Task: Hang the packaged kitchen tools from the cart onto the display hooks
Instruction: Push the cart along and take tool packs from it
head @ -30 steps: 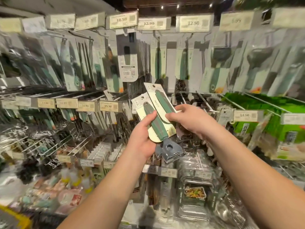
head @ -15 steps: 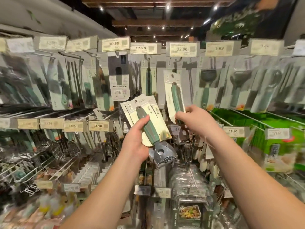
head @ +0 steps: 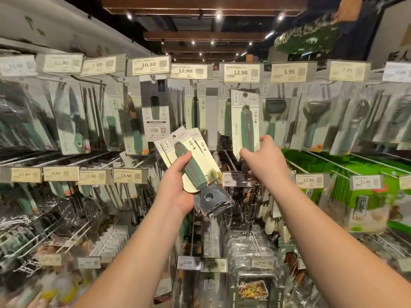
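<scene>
My left hand (head: 175, 187) grips a small stack of carded kitchen tools (head: 195, 167) with green handles and a shiny metal head (head: 212, 202), tilted to the left. My right hand (head: 264, 160) holds a single carded green-handled tool (head: 245, 123) upright by its lower end. Its card top with the hang hole is just under the 12.90 price tag (head: 241, 72), in front of the display hook there. The hook itself is mostly hidden behind the tag and card.
Rows of hooks with packaged utensils fill the top rail (head: 271, 112) and the left side. Price tags (head: 126, 175) line the lower rail. Green boxes (head: 347, 172) stand at the right. Clear plastic containers (head: 253, 258) sit below my arms.
My right hand has pulled one carded tool away from the stack and raised it up toward the top hook row. My left hand keeps the rest and the view tilted upward.
</scene>
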`<state>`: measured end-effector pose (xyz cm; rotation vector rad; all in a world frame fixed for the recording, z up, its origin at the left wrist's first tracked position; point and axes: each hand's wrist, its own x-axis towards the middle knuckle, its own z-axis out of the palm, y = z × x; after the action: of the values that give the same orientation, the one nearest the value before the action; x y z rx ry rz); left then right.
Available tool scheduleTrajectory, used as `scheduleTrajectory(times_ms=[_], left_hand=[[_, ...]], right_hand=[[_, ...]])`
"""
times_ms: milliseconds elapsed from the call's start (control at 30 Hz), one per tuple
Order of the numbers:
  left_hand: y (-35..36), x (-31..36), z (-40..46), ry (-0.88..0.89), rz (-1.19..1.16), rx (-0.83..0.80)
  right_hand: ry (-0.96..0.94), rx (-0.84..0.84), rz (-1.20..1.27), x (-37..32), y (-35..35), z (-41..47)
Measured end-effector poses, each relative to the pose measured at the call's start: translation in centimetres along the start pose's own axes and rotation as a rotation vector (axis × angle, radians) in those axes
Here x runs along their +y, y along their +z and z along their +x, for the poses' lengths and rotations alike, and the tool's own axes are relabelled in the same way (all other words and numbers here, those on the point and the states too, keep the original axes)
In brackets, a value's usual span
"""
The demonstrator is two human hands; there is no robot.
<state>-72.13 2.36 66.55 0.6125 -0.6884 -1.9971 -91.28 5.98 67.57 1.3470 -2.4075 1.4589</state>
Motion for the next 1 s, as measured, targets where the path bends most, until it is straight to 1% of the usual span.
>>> scheduleTrajectory(times_ms=[167,500,667,800,1000], left_hand=[[0.4,0.2,0.0,-0.003,-0.002,-0.017],[0.8,0.5,0.2,0.016,0.029,-0.028],[0.7,0.7,0.3,0.025,0.047,-0.041],[0.6,0.5,0.6,0.023,0.063,-0.052],[0.4,0.7,0.9,0.002,0.039,-0.075]], right_hand=[[-0.053,0.048,-0.009,-0.4,0.4,0.9],[-0.057,0.068,-0.092,-1.3,2.2,4.5],[-0.006,0.031,-0.182,-1.2,4.0,7.4],[0.030,0.011,-0.204,-1.4,5.8,10.1],[0.119,-0.032,-0.285,-1.9,7.9,13.6]])
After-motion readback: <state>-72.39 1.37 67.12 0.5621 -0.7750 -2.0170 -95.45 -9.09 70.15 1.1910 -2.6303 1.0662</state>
